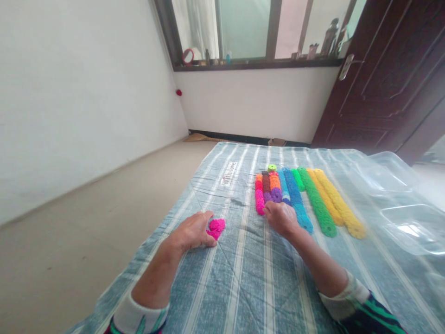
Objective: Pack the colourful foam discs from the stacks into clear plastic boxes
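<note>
Pale-cuffed sleeves (141, 314) come nearest in the head view, where the left hand (194, 231) curls thumb and fingers about a pink bundle (217, 227) on the striped cloth (236, 269). Well to its right, the right hand (282, 219) bends its fingers beside the colourful rows (317, 202) (whether it grips anything, I cannot tell). Vivid and knobbly, the bundle looks like small, uneven yarn work.

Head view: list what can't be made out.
Head view throughout.
What the right hand holds, if anything: hidden by its own fingers.
Near end of the light blue row: behind the right hand.
Pink pieces: partly covered by the left hand, too bunched to count.
Clear container: cut off at right.
Dark windowsill item: too small to identify.
</note>
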Demonstrator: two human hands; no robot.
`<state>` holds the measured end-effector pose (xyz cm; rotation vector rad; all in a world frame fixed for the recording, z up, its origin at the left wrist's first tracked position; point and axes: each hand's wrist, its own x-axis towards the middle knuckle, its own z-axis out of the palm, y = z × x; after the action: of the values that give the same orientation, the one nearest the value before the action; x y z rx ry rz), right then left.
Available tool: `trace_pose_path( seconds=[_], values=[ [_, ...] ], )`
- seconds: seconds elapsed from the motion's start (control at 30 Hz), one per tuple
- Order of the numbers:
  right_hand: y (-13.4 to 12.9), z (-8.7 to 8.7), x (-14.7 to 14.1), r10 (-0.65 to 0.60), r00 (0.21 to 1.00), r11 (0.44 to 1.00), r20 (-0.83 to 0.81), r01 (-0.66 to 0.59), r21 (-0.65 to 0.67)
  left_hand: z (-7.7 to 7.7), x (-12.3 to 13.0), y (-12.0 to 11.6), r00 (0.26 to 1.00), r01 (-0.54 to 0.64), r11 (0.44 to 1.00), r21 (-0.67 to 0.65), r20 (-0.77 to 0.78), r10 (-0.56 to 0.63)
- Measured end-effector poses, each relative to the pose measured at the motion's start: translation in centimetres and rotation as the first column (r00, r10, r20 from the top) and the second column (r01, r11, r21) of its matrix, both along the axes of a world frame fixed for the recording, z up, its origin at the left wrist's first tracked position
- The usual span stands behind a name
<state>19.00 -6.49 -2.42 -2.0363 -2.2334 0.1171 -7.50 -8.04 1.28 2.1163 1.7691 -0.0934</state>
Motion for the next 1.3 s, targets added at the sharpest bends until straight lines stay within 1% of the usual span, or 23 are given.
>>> trace_pose_path(
  seconds=[0.1,0.2,0.4,0.53,0.73,0.9,1.07,1.2,1.3],
  values=[
    [0.0,-0.1,-0.1,-0.013,1.000,1.000,0.014,0.013,0.012,-0.2,0.1,0.1,1.000,0.014,1.000,-0.006,0.014,-0.014],
    [-0.4,-0.1,-0.4,0.003,1.000,0.999,0.011,-0.003,0.039,-0.4,0.0,0.2,0.999,0.042,0.999,0.002,0.029,-0.042],
    [-1.3,0.1,-1.5,0.104,0.994,0.993,-0.023,-0.102,0.060,-0.8,0.6,0.4,0.995,0.087,0.995,0.052,0.034,-0.089],
    [-1.8,-0.1,-2.0,0.148,0.989,0.987,-0.028,-0.146,0.074,-1.0,0.9,0.3,0.990,0.128,0.988,0.085,0.040,-0.132],
    [-2.8,-0.3,-3.2,0.214,0.975,0.976,-0.056,-0.211,0.051,-1.4,1.4,0.3,0.981,0.179,0.976,0.120,0.050,-0.186],
    [-3.5,-0.6,-4.2,0.274,0.953,0.962,-0.132,-0.271,0.035,-1.4,1.9,0.1,0.966,0.234,0.963,0.131,0.078,-0.246],
    [-3.4,-0.8,-4.4,0.262,0.950,0.964,-0.170,-0.264,0.015,-1.6,2.2,0.1,0.956,0.255,0.957,0.142,0.111,-0.271],
    [-3.3,-0.6,-4.4,0.243,0.949,0.968,-0.198,-0.252,-0.018,-1.8,2.8,0.1,0.940,0.284,0.947,0.150,0.154,-0.306],
    [-3.2,-0.2,-4.5,0.236,0.945,0.967,-0.226,-0.252,-0.042,-2.0,3.4,-0.1,0.913,0.324,0.932,0.165,0.205,-0.353]
  ],
)
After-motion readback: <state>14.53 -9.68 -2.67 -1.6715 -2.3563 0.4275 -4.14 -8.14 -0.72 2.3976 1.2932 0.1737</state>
